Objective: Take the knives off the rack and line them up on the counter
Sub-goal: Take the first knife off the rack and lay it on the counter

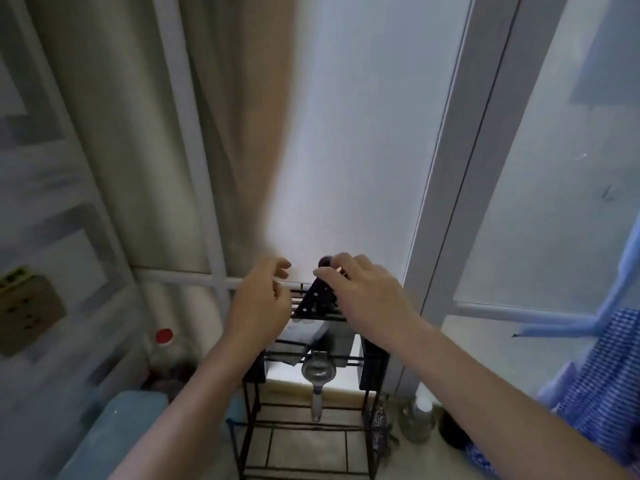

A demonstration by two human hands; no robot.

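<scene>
A black wire rack [367,372] stands against the window at bottom centre. A knife with a dark riveted handle [313,296] sticks up from its top slots. Broad steel blades [337,337] hang below the slots. My right hand [363,292] is closed around the top of that dark handle. My left hand [261,297] hovers just left of the handle with fingers curled and apart, holding nothing. A metal strainer or ladle [318,372] hangs on the front of the rack.
A beige curtain [242,133] hangs behind the rack. A red-capped bottle [163,344] stands at the left, above a blue-green container [117,431]. A glass jar [417,419] and blue checked cloth [602,382] are at the right. Tiled counter [304,445] shows under the rack.
</scene>
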